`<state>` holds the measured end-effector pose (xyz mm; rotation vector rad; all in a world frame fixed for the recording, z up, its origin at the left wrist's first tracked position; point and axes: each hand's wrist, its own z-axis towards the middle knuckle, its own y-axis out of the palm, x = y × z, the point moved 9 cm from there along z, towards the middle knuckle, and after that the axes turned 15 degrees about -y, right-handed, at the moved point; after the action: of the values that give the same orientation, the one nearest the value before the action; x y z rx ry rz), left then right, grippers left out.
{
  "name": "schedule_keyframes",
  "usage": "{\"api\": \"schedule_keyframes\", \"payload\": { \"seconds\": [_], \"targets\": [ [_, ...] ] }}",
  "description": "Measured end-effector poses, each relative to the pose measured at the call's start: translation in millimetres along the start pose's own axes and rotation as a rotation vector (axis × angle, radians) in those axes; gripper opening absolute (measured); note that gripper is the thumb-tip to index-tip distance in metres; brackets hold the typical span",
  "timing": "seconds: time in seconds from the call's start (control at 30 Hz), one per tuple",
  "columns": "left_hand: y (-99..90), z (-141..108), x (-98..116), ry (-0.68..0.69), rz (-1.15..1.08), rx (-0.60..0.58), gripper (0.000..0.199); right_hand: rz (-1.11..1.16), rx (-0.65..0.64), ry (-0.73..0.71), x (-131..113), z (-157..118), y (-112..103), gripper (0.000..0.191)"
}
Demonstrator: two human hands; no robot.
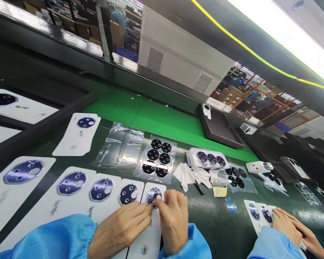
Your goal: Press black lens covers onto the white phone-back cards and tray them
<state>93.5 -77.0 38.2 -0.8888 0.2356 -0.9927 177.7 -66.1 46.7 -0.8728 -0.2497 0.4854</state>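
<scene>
**Octagonal lens decal [153,196] pinched on white card**

The fingertips of the left hand [121,226] and right hand [172,223] are closed on the decal's lower edge, and it is held on the white phone-shaped card [144,239] directly below them. 4 more cards to its left are already fitted with dark blue decals. 6 black decals are left on a clear plastic sheet [156,158] just ahead, beside a clear plastic bag [118,145]. More decals are stacked in a bundle [206,158] near crumpled white wipes [191,176]. A co-worker's hands [287,226] are laid on other decal-bearing cards [259,212] to the right. The dark green bench mat [210,223] is bordered by a bright green strip [140,115]; beyond, cartons [229,95] and blue-gowned workers [236,82] are seen through glass.
</scene>
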Motion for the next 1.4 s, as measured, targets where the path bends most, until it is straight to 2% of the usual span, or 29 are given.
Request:
{"api": "schedule_keyframes", "payload": {
  "seconds": [0.07, 0.13, 0.3, 0.4, 0.57, 0.73, 0.93, 1.03, 1.17, 1.27, 1.4],
  "targets": [
    [0.0, 0, 0, 0.002, 0.006, 0.004, 0.045, 0.052, -0.015, 0.001, 3, -1, 4, 0.034],
    [-0.2, 0, 0, 0.000, 0.006, 0.006, 0.044, 0.204, 0.001, 0.091, 18, -5, 7, 0.030],
    [-2.5, -1, 0, 0.008, -0.021, 0.011, 0.044, 0.729, 0.158, 0.639, 77, -36, 21, 0.015],
    [-2.7, -1, -2, -0.001, -0.037, 0.014, 0.046, 0.879, 0.161, 0.770, 85, -48, 33, 0.017],
    [1.0, -2, -4, 0.010, -0.065, -0.002, 0.046, 0.987, 0.203, 0.836, 84, -52, 38, 0.023],
    [-6.6, 0, -6, 0.011, -0.071, 0.057, 0.047, 1.052, 0.246, 0.923, 84, -53, 39, 0.031],
    [-16.2, 5, -16, -0.075, -0.031, 0.112, 0.045, 1.002, 0.195, 0.930, 81, -54, 41, 0.051],
    [-14.2, 4, -21, -0.092, -0.008, 0.096, 0.045, 0.930, 0.145, 0.836, 78, -50, 38, 0.043],
    [-9.0, 5, -22, -0.086, -0.012, 0.068, 0.045, 0.916, 0.168, 0.731, 76, -45, 34, 0.019],
    [-5.8, 4, -22, -0.083, -0.007, 0.059, 0.045, 0.929, 0.189, 0.748, 77, -46, 36, 0.017],
    [-3.5, 3, -22, -0.078, 0.002, 0.049, 0.046, 0.977, 0.151, 0.787, 74, -45, 41, 0.018]
  ]
}}
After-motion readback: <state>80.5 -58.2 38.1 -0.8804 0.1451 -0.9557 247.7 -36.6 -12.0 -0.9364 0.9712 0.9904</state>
